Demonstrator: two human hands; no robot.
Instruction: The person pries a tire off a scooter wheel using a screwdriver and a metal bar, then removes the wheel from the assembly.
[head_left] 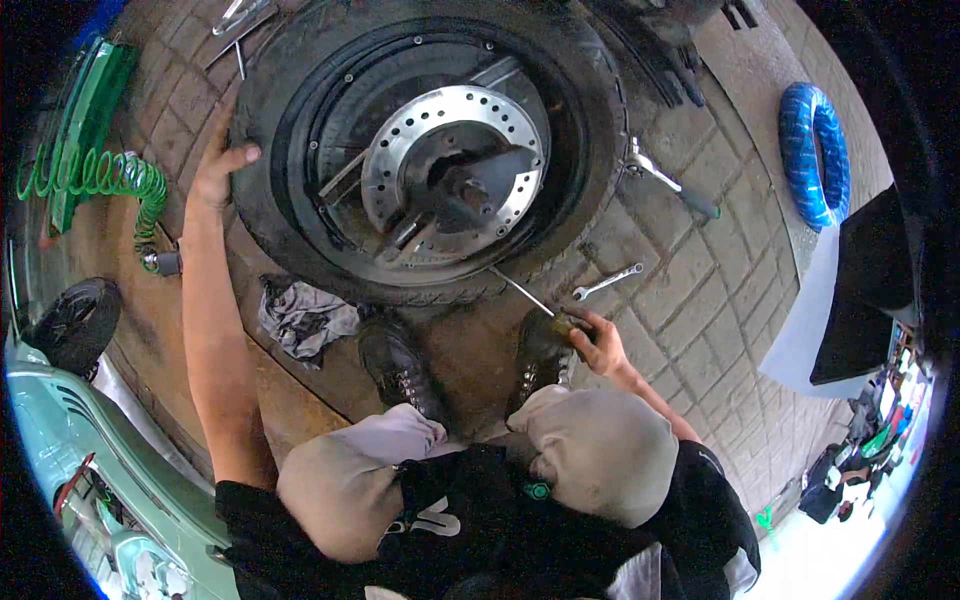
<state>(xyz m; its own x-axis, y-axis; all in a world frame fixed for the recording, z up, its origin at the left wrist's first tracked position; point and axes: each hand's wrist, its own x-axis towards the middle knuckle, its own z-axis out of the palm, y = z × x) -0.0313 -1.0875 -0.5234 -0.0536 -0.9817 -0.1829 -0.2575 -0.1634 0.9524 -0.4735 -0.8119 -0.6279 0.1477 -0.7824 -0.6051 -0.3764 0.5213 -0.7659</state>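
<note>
A wheel with a black tyre (257, 205) lies flat on the ground in front of my shoes. At its centre is a silver brake disc (432, 108) pierced by a ring of holes. My left hand (217, 172) grips the tyre's left outer edge, thumb on the sidewall and fingers over the tread side. In my right hand (598, 345) is the handle of a screwdriver (525, 293), its thin shaft slanting up-left. The screwdriver's tip meets the near side of the tyre, close to the rim; how deep it sits is hard to see.
A combination wrench (608, 282) and a green-handled tool (672, 184) lie right of the wheel. A crumpled rag (305, 318) is near my left shoe. Leftward are a coiled green air hose (110, 175) and a pale-green scooter (110, 430). A blue-wrapped ring (790, 150) lies far right.
</note>
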